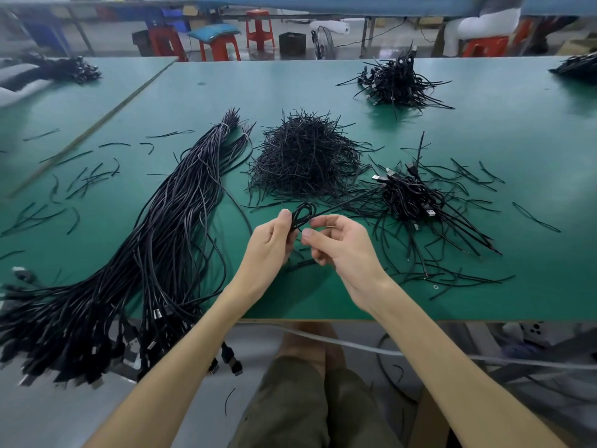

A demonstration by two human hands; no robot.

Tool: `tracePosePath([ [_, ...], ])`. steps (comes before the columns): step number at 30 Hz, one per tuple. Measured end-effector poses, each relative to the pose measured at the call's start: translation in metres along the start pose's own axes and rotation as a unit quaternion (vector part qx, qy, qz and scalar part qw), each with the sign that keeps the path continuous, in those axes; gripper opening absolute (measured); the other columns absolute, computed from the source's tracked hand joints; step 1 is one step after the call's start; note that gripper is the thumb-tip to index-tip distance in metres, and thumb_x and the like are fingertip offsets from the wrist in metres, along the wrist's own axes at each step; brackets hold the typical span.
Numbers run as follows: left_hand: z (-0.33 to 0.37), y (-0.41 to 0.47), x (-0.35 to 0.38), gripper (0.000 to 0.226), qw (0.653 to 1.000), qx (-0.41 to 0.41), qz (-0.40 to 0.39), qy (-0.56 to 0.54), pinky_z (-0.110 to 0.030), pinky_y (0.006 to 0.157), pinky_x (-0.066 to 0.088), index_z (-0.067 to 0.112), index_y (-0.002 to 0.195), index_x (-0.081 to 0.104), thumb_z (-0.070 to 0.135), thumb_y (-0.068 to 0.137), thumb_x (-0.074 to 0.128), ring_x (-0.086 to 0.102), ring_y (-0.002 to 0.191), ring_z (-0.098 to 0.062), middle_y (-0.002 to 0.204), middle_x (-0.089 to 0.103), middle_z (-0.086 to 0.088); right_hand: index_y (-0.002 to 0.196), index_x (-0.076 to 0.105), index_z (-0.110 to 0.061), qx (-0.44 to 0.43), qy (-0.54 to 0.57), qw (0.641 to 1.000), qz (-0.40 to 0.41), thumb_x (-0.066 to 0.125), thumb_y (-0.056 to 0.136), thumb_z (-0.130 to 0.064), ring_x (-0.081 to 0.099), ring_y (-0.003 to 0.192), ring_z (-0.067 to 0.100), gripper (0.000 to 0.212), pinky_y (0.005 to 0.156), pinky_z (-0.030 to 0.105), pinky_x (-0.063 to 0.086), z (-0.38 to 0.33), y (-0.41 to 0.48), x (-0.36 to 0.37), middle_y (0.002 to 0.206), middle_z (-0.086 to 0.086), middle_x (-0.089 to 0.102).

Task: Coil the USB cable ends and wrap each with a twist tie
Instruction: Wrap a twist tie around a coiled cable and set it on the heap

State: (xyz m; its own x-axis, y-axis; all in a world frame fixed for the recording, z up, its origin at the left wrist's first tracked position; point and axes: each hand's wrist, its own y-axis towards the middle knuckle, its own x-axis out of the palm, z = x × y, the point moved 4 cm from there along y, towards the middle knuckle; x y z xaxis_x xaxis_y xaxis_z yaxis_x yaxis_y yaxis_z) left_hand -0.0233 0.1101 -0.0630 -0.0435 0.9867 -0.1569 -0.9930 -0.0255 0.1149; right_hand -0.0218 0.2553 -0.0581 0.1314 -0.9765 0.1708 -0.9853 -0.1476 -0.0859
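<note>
My left hand (273, 240) grips a small black coil of USB cable (303, 214) between thumb and fingers, just above the green table (323, 92). My right hand (339, 247) pinches at the coil's right side, thumb and forefinger close together; a thin black strand (349, 202) runs from there up to the right. Whether that strand is a twist tie or the cable's tail cannot be told. A heap of black twist ties (303, 156) lies behind the hands. Coiled, tied cables (413, 195) are piled to the right.
A long bundle of loose USB cables (168, 237) stretches along the left and hangs over the front edge. Another pile of coiled cables (397, 82) sits far right. Stray ties (87, 179) litter the left side. Red stools (258, 27) stand beyond the table.
</note>
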Motion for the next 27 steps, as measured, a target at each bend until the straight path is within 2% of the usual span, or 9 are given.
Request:
tracePosePath([
  [7, 0.001, -0.001, -0.002, 0.051, 0.999, -0.021, 0.000, -0.030, -0.017, 0.042, 0.022, 0.026, 0.061, 0.041, 0.038, 0.110, 0.038, 0.025, 0.044, -0.005, 0.051, 0.034, 0.015, 0.120, 0.057, -0.008, -0.013, -0.009, 0.999, -0.029, 0.073, 0.092, -0.006, 0.056, 0.059, 0.012, 0.032, 0.058, 0.026, 0.043, -0.001, -0.001, 0.003, 0.078, 0.009, 0.068],
  [12, 0.004, -0.004, 0.000, 0.060, 0.999, -0.010, -0.040, -0.027, -0.021, 0.040, 0.021, 0.028, 0.052, 0.050, 0.036, 0.110, 0.041, 0.024, 0.042, -0.010, 0.049, 0.039, 0.003, 0.137, 0.057, -0.036, -0.016, 0.002, 0.981, -0.191, 0.072, 0.090, -0.003, 0.042, 0.060, 0.019, 0.060, 0.054, 0.025, 0.034, -0.005, -0.001, 0.008, 0.076, 0.010, 0.058],
  [14, 0.003, -0.005, 0.001, 0.059, 0.998, -0.012, -0.061, -0.026, -0.021, 0.040, 0.020, 0.025, 0.054, 0.055, 0.036, 0.110, 0.042, 0.025, 0.041, -0.010, 0.050, 0.042, -0.001, 0.134, 0.062, -0.035, -0.009, -0.026, 0.975, -0.218, 0.074, 0.088, -0.003, 0.049, 0.067, 0.022, 0.057, 0.053, 0.023, 0.034, -0.006, 0.001, 0.005, 0.080, 0.012, 0.063],
  [17, 0.002, -0.004, 0.003, 0.056, 0.997, -0.012, -0.076, -0.029, -0.020, 0.039, 0.019, 0.025, 0.064, 0.071, 0.033, 0.110, 0.040, 0.024, 0.040, -0.009, 0.046, 0.041, 0.007, 0.123, 0.070, -0.022, -0.036, -0.083, 0.979, -0.181, 0.076, 0.086, -0.005, 0.057, 0.066, 0.012, 0.042, 0.052, 0.020, 0.038, -0.005, 0.006, -0.001, 0.078, 0.005, 0.068],
  [19, 0.002, -0.005, 0.004, 0.050, 0.996, -0.018, -0.078, -0.035, -0.020, 0.040, 0.018, 0.027, 0.082, 0.079, 0.032, 0.111, 0.039, 0.020, 0.043, -0.010, 0.048, 0.032, 0.009, 0.115, 0.073, -0.015, -0.079, -0.122, 0.980, -0.135, 0.077, 0.085, -0.004, 0.055, 0.061, 0.019, 0.033, 0.051, 0.024, 0.041, -0.007, 0.007, -0.004, 0.079, 0.008, 0.071],
  [20, 0.002, -0.005, 0.005, 0.050, 0.996, -0.021, -0.078, -0.036, -0.020, 0.040, 0.019, 0.027, 0.082, 0.079, 0.032, 0.111, 0.038, 0.019, 0.044, -0.010, 0.049, 0.029, 0.010, 0.109, 0.073, -0.014, -0.099, -0.144, 0.978, -0.113, 0.078, 0.084, -0.005, 0.053, 0.060, 0.024, 0.027, 0.052, 0.027, 0.043, -0.007, 0.007, -0.005, 0.081, 0.010, 0.073],
  [23, 0.000, -0.004, 0.002, 0.059, 0.997, -0.031, -0.053, -0.035, -0.019, 0.041, 0.020, 0.023, 0.054, 0.051, 0.034, 0.111, 0.039, 0.019, 0.045, -0.010, 0.051, 0.028, 0.010, 0.094, 0.073, -0.014, -0.132, -0.189, 0.971, -0.069, 0.078, 0.084, -0.009, 0.054, 0.052, 0.019, 0.013, 0.056, 0.031, 0.047, -0.007, 0.007, -0.005, 0.080, 0.004, 0.075],
  [25, -0.001, -0.002, 0.001, 0.053, 0.998, -0.036, -0.041, -0.030, -0.020, 0.041, 0.020, 0.020, 0.059, 0.040, 0.034, 0.110, 0.040, 0.019, 0.045, -0.011, 0.052, 0.028, 0.007, 0.089, 0.069, -0.015, -0.137, -0.208, 0.967, -0.050, 0.078, 0.084, -0.012, 0.057, 0.051, 0.018, 0.011, 0.059, 0.032, 0.050, -0.006, 0.005, -0.004, 0.079, -0.001, 0.075],
  [27, -0.002, -0.002, 0.000, 0.053, 0.998, -0.038, -0.040, -0.028, -0.020, 0.041, 0.020, 0.019, 0.059, 0.040, 0.032, 0.110, 0.040, 0.019, 0.045, -0.012, 0.052, 0.028, 0.006, 0.086, 0.065, -0.016, -0.146, -0.246, 0.958, -0.037, 0.076, 0.086, -0.015, 0.058, 0.047, 0.019, 0.011, 0.057, 0.033, 0.051, -0.006, 0.004, -0.003, 0.078, -0.003, 0.073],
])
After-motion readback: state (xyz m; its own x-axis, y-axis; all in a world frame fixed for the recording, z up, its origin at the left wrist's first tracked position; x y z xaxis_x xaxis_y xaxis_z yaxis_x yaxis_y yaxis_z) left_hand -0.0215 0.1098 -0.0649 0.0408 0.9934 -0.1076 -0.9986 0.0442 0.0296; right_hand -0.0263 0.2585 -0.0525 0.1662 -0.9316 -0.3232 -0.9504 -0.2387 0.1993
